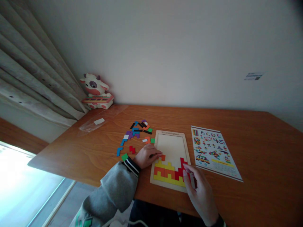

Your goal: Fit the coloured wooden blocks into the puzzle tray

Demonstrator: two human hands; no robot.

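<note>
A wooden puzzle board [170, 142] lies on the table, its lower part filled with yellow pieces [168, 180], orange pieces [159, 171] and red pieces [179, 173]. My left hand [146, 156] reaches over the board's left edge, fingertips closed on a small orange puzzle piece [163, 157] above the yellow row. At the lower right, my right hand [201, 187] has thumb and index finger slightly apart beside the red pieces. Its palm side and the board's lower right corner are partly hidden.
Loose puzzle pieces [129, 135] in several colours lie left of the board, with a red piece [132, 149] and a green one [124, 156] nearer. A printed pattern sheet [214, 151] lies right. Farther back are a plastic bag [91, 126] and a cow toy [97, 91].
</note>
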